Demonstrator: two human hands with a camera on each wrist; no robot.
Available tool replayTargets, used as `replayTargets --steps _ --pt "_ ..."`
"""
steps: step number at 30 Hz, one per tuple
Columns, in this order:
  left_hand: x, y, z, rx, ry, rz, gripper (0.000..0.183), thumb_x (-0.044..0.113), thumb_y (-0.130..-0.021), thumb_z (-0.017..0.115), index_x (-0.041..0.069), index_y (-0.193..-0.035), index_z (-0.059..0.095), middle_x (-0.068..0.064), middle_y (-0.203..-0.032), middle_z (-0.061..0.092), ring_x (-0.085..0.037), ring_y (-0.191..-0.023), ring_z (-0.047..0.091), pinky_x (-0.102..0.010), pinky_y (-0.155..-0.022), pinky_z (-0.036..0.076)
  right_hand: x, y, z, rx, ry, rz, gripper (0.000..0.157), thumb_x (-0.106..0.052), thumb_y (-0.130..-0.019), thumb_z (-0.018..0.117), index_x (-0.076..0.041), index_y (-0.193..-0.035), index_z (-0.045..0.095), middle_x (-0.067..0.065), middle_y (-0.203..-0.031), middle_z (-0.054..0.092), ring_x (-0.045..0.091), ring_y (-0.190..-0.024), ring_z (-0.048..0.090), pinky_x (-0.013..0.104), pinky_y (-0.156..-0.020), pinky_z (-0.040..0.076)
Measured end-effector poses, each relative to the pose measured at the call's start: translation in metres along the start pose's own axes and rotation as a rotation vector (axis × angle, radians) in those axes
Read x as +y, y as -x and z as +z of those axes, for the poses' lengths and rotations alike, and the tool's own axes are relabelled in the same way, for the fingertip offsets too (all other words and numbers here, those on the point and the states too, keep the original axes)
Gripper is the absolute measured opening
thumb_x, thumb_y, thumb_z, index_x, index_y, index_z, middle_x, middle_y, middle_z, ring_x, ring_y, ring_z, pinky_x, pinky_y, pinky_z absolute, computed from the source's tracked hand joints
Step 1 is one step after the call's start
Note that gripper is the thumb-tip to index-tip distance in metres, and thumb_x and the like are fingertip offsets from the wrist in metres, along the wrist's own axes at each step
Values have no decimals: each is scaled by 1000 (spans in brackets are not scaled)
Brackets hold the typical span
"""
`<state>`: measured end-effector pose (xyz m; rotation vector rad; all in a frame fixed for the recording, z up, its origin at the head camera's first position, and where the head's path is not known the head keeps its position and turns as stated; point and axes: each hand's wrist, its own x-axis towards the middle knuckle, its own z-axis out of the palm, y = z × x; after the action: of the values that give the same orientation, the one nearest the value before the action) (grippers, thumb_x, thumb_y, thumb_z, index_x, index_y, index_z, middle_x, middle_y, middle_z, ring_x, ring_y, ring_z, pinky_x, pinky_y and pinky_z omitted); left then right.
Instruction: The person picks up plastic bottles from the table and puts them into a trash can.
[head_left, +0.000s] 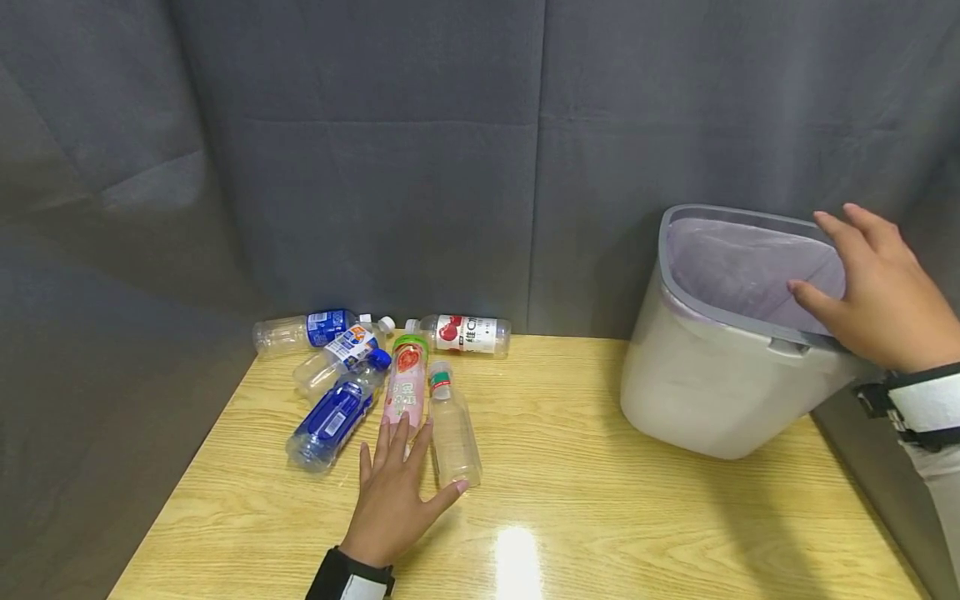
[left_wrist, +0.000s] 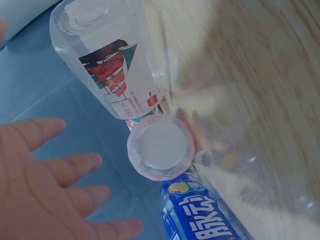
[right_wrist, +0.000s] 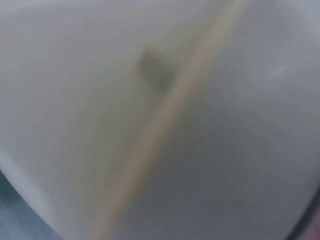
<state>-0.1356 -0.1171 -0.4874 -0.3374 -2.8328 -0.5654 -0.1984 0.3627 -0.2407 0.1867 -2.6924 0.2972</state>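
My left hand (head_left: 393, 504) reaches over the near end of a pink-labelled bottle with a green cap (head_left: 407, 379), fingers spread. In the left wrist view those fingers stand apart from the bottles. To its right lies a clear bottle with a green and red neck band (head_left: 453, 433), close to the thumb. On the left is a blue-labelled bottle with a blue cap (head_left: 333, 421). My right hand (head_left: 888, 287) hovers by the right side of the rim of a lined waste bin (head_left: 697, 375), fingers apart and holding nothing. The right wrist view is blurred and pale.
Behind these lie a clear bottle with an orange and blue label (head_left: 330, 362), another with a blue label (head_left: 288, 335) and one with a cherry label (head_left: 491, 336). A grey curtain (head_left: 397, 183) hangs behind the wooden table (head_left: 570, 475).
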Motion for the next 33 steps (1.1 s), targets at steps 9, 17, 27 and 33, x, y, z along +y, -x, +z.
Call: replayTargets --steps 9,17,27,33 --pt "2 0 -1 7 1 10 90 72 -79 55 16 -146 33 -17 -151 19 -35 -138 1 -66 -103 4 -12 14 1 41 -41 -70 74 -15 -86 64 5 -144 23 29 -149 10 47 -132 14 63 -103 13" --pt "6 -6 -3 40 30 26 90 71 -80 56 17 -147 32 -17 -151 20 -36 -138 3 -64 -104 8 -60 42 10 234 -137 -347 63 -21 -83 64 2 -137 40 28 -142 30 45 -128 29 58 -104 22" --pt "22 -18 1 43 27 76 92 72 -79 55 16 -147 31 -20 -149 23 -37 -137 7 -63 -105 10 -113 98 108 66 -245 -425 70 -44 -90 56 -7 -145 33 15 -149 24 37 -133 23 57 -102 26" --pt "30 -21 11 14 48 101 86 68 -80 58 20 -147 33 -18 -150 22 -36 -137 7 -62 -104 15 -115 137 190 -186 -214 -244 84 -59 -88 56 -16 -150 19 12 -154 9 36 -137 10 63 -101 21"
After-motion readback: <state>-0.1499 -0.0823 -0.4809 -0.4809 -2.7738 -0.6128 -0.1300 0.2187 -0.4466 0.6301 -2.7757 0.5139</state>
